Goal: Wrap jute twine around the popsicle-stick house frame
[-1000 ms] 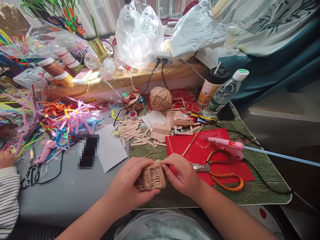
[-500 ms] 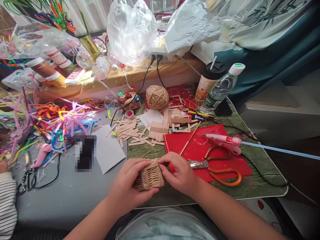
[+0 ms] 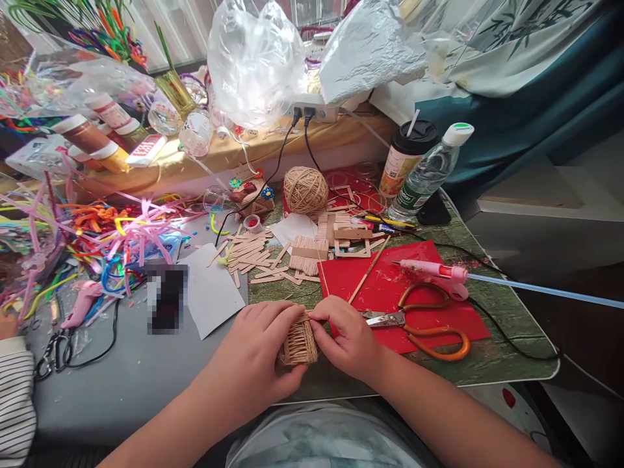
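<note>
A small box-shaped piece wrapped in brown twine (image 3: 298, 342) is held low over the table's front edge. My left hand (image 3: 258, 348) is closed round its left side, fingers over the top and thumb underneath, covering much of it. The fingers of my right hand (image 3: 346, 335) are pinched at its upper right corner. A thin strand (image 3: 324, 281) runs down to the right hand; its end is hidden. Scissors with orange handles (image 3: 433, 318) lie open just right of that hand, on a red sheet (image 3: 351, 276).
A pink glue gun (image 3: 431, 269) with a long glue stick lies on the red sheet. Behind are wooden craft sticks (image 3: 251, 253), a twine ball (image 3: 305, 190), a water bottle (image 3: 426, 175) and a lidded cup (image 3: 407, 156). Another person's striped sleeve (image 3: 15, 390) shows at left.
My left hand has shifted right and further over the twine-wrapped box, which is turned and now more covered. My right hand stays at its corner.
</note>
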A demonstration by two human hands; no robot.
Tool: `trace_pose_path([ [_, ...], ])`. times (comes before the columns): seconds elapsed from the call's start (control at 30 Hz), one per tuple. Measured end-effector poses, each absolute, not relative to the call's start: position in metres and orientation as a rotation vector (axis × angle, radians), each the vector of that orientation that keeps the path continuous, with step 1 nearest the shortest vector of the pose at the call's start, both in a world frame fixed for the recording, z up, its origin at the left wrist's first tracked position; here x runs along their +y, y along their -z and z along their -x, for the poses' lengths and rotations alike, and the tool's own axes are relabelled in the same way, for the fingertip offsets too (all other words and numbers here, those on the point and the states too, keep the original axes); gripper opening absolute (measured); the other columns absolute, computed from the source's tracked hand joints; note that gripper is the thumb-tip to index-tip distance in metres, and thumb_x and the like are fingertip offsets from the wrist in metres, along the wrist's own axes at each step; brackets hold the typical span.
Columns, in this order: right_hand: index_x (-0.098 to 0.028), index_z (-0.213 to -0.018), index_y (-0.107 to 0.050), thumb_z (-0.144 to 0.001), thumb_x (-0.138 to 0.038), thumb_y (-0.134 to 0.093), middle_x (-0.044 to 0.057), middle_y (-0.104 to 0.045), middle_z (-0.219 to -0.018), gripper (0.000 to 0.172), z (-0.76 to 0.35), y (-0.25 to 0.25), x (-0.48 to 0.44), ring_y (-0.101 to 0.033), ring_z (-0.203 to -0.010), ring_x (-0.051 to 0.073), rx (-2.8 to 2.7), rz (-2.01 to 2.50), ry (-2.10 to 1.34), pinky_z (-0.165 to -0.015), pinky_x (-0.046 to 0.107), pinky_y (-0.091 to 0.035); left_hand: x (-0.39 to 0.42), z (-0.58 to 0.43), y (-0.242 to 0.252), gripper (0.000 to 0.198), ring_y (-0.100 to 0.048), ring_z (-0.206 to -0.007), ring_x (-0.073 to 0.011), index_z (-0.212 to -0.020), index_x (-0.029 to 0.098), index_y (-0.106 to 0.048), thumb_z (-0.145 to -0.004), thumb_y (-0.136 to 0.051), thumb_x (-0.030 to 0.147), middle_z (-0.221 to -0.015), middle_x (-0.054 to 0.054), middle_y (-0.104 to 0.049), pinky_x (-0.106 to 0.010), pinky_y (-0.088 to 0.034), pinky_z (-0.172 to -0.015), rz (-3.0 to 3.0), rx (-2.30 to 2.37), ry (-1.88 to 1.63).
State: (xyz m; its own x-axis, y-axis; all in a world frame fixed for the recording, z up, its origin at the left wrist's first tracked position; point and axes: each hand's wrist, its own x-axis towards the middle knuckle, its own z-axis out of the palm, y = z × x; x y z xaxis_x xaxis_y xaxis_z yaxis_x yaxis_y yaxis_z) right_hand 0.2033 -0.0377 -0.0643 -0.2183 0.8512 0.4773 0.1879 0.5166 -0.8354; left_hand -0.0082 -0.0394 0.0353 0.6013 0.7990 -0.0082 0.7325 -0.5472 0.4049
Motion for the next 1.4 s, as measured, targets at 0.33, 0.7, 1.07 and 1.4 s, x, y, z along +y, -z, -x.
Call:
trace_pose_path([
  [0.33, -0.024, -0.114, -0.066, -0.102, -0.015, -0.059, 0.006, -0.073, -0.093, 0.017, -0.211, 0.06, -0.032, -0.066, -0.085, 0.022, -1.77, 0.83, -0.673, -0.078, 0.039, -0.055, -0.037, 0.011, -0.021, 0.077, -0.071, -0.118, -0.0325, -0.143, 0.027, -0.049, -0.078, -0.089, 0.031, -0.133, -0.012, -0.071, -0.047, -0.06, -0.098, -2.477, 1.223, -0.413],
  [0.7, -0.023, -0.129, -0.063, -0.101, -0.011, -0.06, 0.011, -0.072, -0.109, 0.03, -0.222, 0.058, -0.034, -0.069, -0.096, 0.024, -1.881, 0.814, -0.473, -0.083, 0.039, -0.061, -0.047, 0.02, -0.012, 0.08, -0.069, -0.122, -0.0308, -0.148, 0.031, -0.049, -0.08, -0.09, 0.037, -0.133, -0.012, -0.069, -0.046, -0.06, -0.103, -2.381, 1.224, -0.625],
  [1.07, -0.025, -0.125, -0.062, -0.101, -0.01, -0.058, 0.009, -0.074, -0.102, 0.029, -0.225, 0.056, -0.031, -0.069, -0.089, 0.022, -1.799, 0.809, -0.552, -0.08, 0.038, -0.062, -0.054, 0.033, 0.008, 0.081, -0.068, -0.115, -0.0302, -0.143, 0.032, -0.055, -0.075, -0.093, 0.051, -0.127, -0.011, -0.067, -0.047, -0.061, -0.098, -2.048, 1.125, -0.935],
  [1.4, -0.024, -0.112, -0.073, -0.101, -0.014, -0.063, 0.008, -0.071, -0.094, 0.019, -0.226, 0.025, -0.034, -0.069, -0.084, 0.021, -1.804, 0.884, -0.746, -0.073, 0.035, -0.062, -0.058, 0.018, 0.077, 0.101, -0.069, -0.119, -0.0328, -0.133, 0.031, -0.049, -0.057, -0.083, 0.088, -0.13, -0.012, -0.059, -0.05, -0.061, -0.1, -1.486, 1.107, -1.023],
])
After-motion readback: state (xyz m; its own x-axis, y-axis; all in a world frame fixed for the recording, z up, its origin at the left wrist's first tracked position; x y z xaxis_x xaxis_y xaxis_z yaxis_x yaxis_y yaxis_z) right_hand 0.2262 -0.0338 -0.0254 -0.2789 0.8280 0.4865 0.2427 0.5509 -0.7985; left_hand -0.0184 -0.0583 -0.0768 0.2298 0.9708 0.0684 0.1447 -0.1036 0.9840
